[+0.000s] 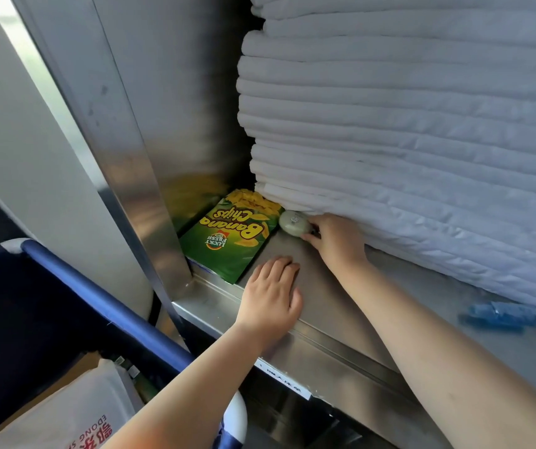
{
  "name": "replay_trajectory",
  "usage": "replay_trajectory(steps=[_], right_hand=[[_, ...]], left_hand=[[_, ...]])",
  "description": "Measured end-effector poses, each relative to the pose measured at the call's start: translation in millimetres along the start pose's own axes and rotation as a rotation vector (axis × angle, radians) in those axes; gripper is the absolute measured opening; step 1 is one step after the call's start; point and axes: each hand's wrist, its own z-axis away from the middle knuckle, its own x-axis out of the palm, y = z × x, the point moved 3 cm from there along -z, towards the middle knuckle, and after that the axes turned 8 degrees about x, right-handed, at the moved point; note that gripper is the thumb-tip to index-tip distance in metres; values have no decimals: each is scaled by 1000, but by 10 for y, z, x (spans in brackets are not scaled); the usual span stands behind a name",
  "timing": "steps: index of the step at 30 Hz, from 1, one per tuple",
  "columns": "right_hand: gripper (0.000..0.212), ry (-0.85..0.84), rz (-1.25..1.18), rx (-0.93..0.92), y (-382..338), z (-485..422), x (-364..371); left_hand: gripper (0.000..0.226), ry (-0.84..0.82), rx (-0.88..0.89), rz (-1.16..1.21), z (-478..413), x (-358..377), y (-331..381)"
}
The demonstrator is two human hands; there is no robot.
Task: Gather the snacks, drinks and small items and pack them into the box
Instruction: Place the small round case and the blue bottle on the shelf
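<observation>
The left hand (271, 293) lies flat and relaxed on the shelf (334, 306) beside the chips bag (231, 238). The right hand (334, 238) pinches a round item (294, 222) just beside the bag.

Two arms on screen, both bare from wrist to frame edge. Left grip (269, 293): broad back, short fingers, soft knuckles, stubby thumb. Right grip (334, 241): same build, rounded knuckle row, fingertips partly hidden. Wrists slim, forearms smooth, widening toward elbow. Right forearm fills more of frame. Nails too small to read.
</observation>
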Motion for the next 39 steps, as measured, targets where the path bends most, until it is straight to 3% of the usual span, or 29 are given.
replay_trajectory(steps=[3, 7, 10, 13, 16, 22, 29, 33, 39], right_hand=[[50, 20, -102, 41, 71, 234, -61], [30, 130, -70, 124, 399, 760, -233], [35, 167, 47, 249, 775, 1141, -373], [31, 203, 131, 381, 1028, 1408, -469], [32, 238, 197, 474, 1142, 1531, -503], [45, 222, 228, 636, 1376, 1586, -535], [16, 432, 58, 570, 1445, 1590, -668], [21, 440, -4, 506, 1385, 1586, -630], [31, 338, -14, 111, 937, 1538, -473]], left_hand=[[43, -2, 13, 8, 5, -6, 7], [45, 12, 20, 5, 0, 8, 3], [48, -19, 5, -29, -30, 30, 44], [37, -77, -7, -36, -156, 89, 90], [35, -80, 106, 2, -318, 144, 171], [14, 55, 52, 206, -296, 127, 156], [14, 73, 66, 268, -273, 130, 148], [16, 77, 78, 269, -276, 136, 140], [16, 82, 87, 274, -275, 129, 143]])
